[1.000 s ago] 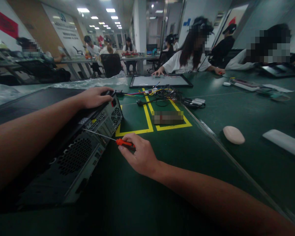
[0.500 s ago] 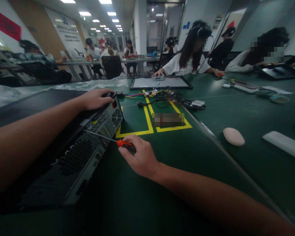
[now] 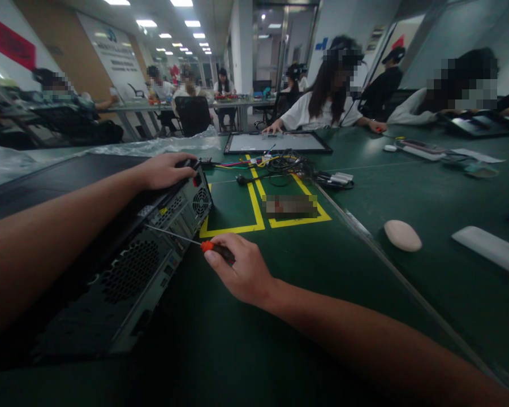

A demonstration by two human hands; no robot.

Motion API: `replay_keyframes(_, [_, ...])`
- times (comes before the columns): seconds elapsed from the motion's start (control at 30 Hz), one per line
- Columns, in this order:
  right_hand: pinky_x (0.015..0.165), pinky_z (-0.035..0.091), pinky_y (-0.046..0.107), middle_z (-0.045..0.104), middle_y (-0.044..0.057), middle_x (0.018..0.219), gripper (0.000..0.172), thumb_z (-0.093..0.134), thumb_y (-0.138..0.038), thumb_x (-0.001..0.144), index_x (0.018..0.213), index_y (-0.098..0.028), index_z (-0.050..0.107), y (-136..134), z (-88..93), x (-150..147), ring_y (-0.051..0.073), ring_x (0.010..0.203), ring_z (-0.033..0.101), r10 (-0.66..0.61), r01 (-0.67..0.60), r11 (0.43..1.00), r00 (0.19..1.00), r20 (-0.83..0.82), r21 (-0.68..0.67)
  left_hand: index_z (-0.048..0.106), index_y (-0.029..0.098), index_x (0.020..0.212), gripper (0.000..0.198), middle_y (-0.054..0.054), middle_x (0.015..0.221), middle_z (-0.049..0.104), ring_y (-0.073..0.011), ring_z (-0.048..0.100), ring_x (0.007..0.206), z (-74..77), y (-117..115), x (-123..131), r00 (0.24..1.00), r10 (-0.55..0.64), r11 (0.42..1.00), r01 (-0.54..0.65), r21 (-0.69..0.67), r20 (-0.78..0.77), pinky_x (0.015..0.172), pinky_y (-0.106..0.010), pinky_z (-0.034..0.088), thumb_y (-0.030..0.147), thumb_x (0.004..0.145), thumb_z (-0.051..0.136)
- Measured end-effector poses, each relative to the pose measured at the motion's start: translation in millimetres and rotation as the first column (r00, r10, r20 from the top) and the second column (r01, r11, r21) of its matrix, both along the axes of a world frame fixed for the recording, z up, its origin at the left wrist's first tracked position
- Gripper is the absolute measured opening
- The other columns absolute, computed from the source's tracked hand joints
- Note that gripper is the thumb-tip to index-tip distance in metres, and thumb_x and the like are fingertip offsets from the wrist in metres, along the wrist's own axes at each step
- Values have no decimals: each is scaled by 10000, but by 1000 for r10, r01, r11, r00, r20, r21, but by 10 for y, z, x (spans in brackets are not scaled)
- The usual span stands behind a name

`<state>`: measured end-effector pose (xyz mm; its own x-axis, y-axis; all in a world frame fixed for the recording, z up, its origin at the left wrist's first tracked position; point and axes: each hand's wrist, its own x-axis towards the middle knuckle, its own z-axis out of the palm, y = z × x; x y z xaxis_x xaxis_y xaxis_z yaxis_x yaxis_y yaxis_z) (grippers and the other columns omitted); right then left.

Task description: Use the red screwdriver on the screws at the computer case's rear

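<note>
A dark desktop computer case (image 3: 59, 181) lies at the left, its metal back panel with vents and ports turned toward me. My left hand (image 3: 167, 169) rests on the case's top near the far rear corner, thumb and fingers spread and pressing on it. In my right hand (image 3: 244, 265) is a screwdriver (image 3: 207, 246) with an orange and black handle, gripped between thumb and fingers. Its long thin shaft points left, and the tip meets the back panel's upper edge. Whether a screw sits under the tip is too small to tell.
Beyond the case lie bundled cables (image 3: 286, 164) and yellow tape outlines (image 3: 254, 226), with a blurred object (image 3: 290, 206) inside one. A pale rounded object (image 3: 402, 235) and a white bar (image 3: 487, 249) lie right. Across the table, a person (image 3: 322, 107) touches a flat panel (image 3: 280, 144).
The screwdriver's handle has turned slightly between my right fingers, showing more black and less orange. My left hand and the case keep their places.
</note>
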<state>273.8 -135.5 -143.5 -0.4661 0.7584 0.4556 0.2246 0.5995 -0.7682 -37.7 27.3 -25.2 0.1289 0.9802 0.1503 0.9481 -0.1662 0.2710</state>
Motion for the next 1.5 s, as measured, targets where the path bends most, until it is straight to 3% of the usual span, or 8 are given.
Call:
replay_keyframes(0.13, [906,644,406,874,82,1195,344,758,-526,1076,1304,-269,732,9,-26,-6,243,979,812,4,-4,1000,1000,-2,1,737,347,1710,932,-106,1623,800,-497,706,1494,-10,15,-9,1000,-11,1000,11,4,13,1349,-608,492,779,891,621])
replay_keyframes(0.33, [915,644,409,873,93,1208,242,707,-456,1107,1259,-269,730,13,-40,-4,245,1000,817,9,-9,1000,1000,1,25,754,336,1693,915,-124,1631,793,-530,708,1483,-5,8,-8,1000,-5,1000,5,6,11,1326,-645,507,767,894,637])
replay_keyframes(1.27, [956,641,430,885,72,1208,254,731,-493,1105,1256,-291,751,14,-10,2,263,1069,824,-29,28,999,999,40,32,750,366,1697,917,-85,1623,799,-522,704,1480,53,-29,22,1000,5,1000,-5,-24,4,1311,-616,527,774,881,662])
replay_keyframes(1.5, [988,646,435,881,70,1215,248,733,-494,1110,1257,-295,756,14,8,2,272,1106,827,-33,32,999,998,55,27,734,288,1707,981,-106,1659,770,-498,704,1482,68,-71,73,1000,11,1000,-11,-21,-15,1311,-555,525,803,882,600])
